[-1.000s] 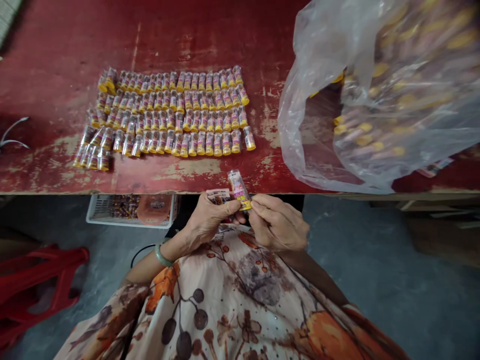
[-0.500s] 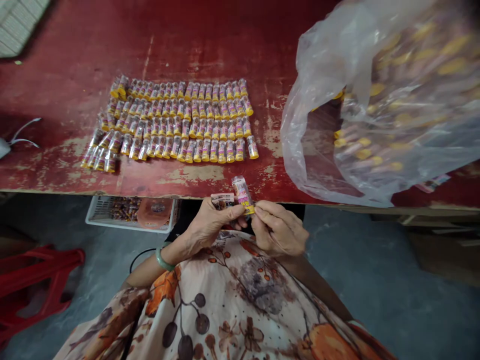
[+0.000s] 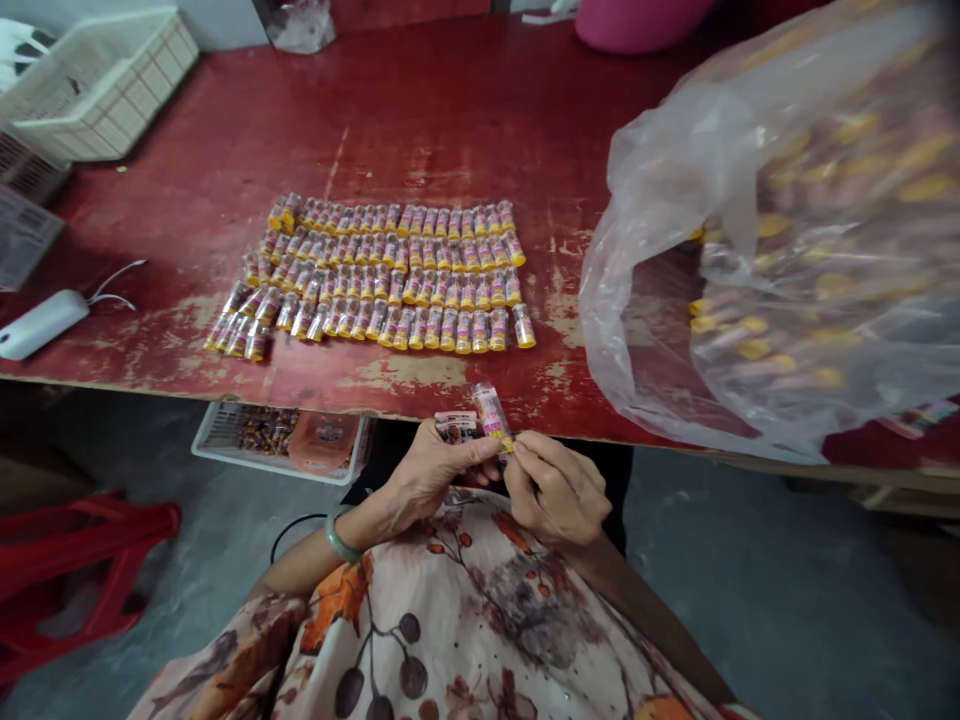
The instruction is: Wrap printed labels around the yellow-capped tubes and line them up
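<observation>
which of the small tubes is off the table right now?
The tube pinched between the left hand and right hand, below the table edge. All the others lie in rows on it.

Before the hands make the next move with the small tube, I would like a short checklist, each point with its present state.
1. Tube held: ok. The left hand and right hand both pinch it near its yellow end, below the table edge.
2. Tube upright: not ok, it tilts to the left.
3. Labels ready: ok, a small strip sits in the left hand beside the tube.
4. Free spot in the rows of tubes: ok, bare red table lies right of the front row.
5. Plastic bag clear of the rows: ok, a gap separates them.
6. Tube cap closed: cannot tell, fingers cover it.
</observation>
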The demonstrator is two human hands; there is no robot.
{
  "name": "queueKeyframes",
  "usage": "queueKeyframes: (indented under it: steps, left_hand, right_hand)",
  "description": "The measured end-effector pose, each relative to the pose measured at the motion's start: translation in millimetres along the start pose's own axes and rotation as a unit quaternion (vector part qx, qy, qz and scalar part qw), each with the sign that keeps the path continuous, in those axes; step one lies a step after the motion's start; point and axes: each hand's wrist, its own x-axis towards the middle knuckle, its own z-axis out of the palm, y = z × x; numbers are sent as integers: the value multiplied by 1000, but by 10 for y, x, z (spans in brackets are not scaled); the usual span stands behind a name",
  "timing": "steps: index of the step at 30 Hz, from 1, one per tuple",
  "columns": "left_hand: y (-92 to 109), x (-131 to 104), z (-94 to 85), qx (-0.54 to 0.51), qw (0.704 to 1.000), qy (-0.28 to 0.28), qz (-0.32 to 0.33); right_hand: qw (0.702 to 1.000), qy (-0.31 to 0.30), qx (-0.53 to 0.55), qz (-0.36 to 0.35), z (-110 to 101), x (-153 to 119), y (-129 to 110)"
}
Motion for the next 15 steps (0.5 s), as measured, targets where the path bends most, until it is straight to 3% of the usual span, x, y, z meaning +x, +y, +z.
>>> queueKeyframes:
  steps: [5,9,12,15]
  left_hand:
    - [134,-33,-143,27,998,33,42]
    - [371,-85,-625,113,972,164,125]
    - [591,-175,-1175,234,902,304,198]
    - [786,-254,-1689,406,782,421,215]
  right_hand:
    - [995,-93,36,-33,-15,65,26]
    - [992,-106,56,-44,22,-58,111]
    - [990,-110,92,-1,75,-169,179]
    - [987,-122,101,-1,130,-185,194]
